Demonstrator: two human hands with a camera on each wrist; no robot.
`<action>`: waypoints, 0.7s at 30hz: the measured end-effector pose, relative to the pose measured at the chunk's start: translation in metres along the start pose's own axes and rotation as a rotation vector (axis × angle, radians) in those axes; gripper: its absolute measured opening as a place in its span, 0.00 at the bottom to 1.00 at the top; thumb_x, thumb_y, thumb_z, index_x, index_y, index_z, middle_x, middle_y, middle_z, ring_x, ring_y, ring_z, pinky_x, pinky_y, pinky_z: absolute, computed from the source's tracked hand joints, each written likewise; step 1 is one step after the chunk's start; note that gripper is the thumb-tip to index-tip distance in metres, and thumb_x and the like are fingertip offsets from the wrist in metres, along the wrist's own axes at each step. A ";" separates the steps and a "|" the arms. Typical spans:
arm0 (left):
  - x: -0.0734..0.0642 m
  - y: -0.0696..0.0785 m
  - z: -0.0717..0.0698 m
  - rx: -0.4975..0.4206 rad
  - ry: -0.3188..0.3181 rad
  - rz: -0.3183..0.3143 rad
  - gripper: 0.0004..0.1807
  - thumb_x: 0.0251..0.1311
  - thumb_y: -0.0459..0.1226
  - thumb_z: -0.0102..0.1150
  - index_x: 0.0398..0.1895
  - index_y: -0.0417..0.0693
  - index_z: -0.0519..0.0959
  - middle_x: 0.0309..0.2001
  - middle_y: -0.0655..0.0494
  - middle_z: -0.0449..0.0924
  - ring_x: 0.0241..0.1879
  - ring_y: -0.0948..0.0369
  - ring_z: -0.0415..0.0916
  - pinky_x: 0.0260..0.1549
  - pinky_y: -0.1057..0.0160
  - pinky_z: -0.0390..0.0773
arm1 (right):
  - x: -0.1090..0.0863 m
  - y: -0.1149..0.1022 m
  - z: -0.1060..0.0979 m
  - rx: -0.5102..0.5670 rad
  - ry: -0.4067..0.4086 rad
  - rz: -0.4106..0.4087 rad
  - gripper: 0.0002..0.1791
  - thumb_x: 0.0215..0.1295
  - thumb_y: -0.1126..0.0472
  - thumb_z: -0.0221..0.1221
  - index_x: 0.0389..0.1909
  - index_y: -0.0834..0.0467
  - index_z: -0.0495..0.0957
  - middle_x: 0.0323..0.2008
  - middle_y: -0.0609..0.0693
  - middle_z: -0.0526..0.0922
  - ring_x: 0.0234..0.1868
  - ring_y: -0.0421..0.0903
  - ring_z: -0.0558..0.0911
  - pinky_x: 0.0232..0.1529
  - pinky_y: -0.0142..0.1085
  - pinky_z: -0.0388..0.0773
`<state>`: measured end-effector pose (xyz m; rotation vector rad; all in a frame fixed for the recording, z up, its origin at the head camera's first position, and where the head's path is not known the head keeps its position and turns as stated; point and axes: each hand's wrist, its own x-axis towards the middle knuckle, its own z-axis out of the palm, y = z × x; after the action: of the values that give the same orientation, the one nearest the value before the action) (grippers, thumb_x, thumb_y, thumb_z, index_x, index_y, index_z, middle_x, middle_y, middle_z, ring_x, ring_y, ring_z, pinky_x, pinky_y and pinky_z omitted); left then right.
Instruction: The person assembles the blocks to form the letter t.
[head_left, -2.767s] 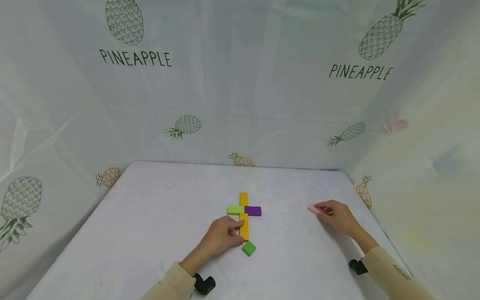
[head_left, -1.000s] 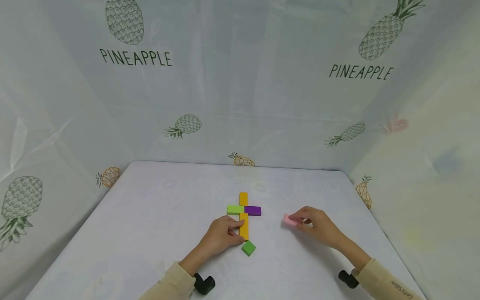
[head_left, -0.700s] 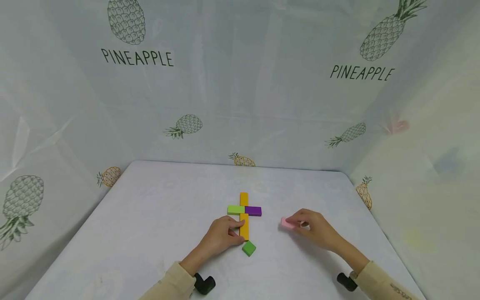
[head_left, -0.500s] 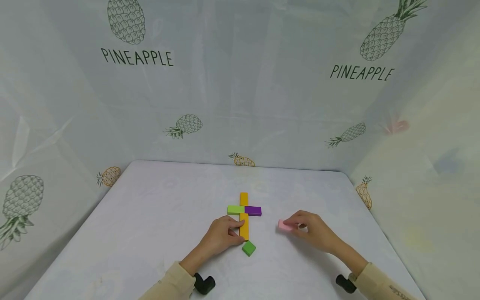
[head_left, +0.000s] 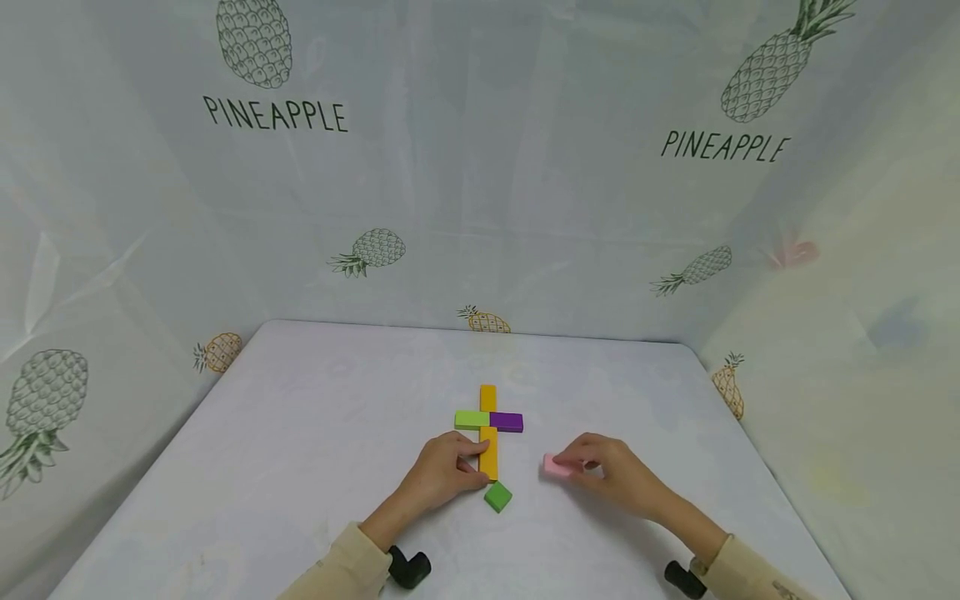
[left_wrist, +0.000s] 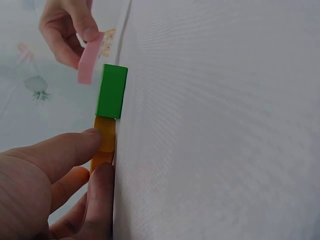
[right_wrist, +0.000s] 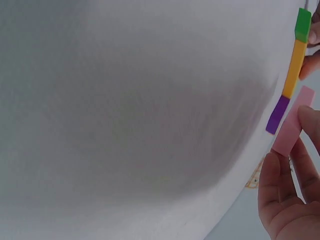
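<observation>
My left hand (head_left: pixel 438 471) pinches the near yellow block (head_left: pixel 488 457), which lies lengthwise on the table. Past its far end, a lime green block (head_left: pixel 471 420) and a purple block (head_left: pixel 507 422) lie end to end crosswise, with another yellow block (head_left: pixel 487 397) beyond them; together they form a cross. At the near end sits a green block (head_left: pixel 498 497), turned cornerwise. To the right, my right hand (head_left: pixel 618 475) holds a pink block (head_left: pixel 555 467) between thumb and fingers. In the right wrist view that pink block (right_wrist: pixel 291 122) is raised off the table.
The white table (head_left: pixel 337 417) has a back edge against a hanging pineapple-print cloth (head_left: pixel 480 167), which also encloses both sides. Black wrist-worn devices (head_left: pixel 409 569) sit under both sleeves, close to the tabletop.
My right hand has carried the pink block leftward and nearer to me, from the table's right side toward the cross. The left hand and the other blocks have stayed put.
</observation>
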<state>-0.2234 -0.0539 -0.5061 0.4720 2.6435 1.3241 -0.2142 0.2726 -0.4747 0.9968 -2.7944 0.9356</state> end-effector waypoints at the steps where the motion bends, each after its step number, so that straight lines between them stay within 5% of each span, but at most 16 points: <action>1: 0.000 0.000 0.000 0.001 0.001 0.000 0.31 0.56 0.41 0.82 0.65 0.50 0.84 0.43 0.58 0.80 0.31 0.66 0.76 0.28 0.69 0.76 | 0.000 -0.001 0.001 0.004 -0.006 0.000 0.18 0.66 0.69 0.71 0.53 0.50 0.90 0.46 0.40 0.88 0.44 0.38 0.83 0.45 0.38 0.87; 21: 0.000 0.001 0.000 0.019 -0.001 -0.006 0.31 0.57 0.42 0.82 0.65 0.51 0.84 0.42 0.59 0.79 0.31 0.65 0.75 0.28 0.69 0.75 | 0.000 -0.018 0.017 0.039 -0.094 0.021 0.19 0.66 0.68 0.71 0.53 0.46 0.90 0.46 0.36 0.86 0.46 0.34 0.82 0.49 0.35 0.85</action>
<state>-0.2230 -0.0537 -0.5055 0.4667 2.6565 1.2980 -0.2010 0.2521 -0.4794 1.0447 -2.8795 0.9746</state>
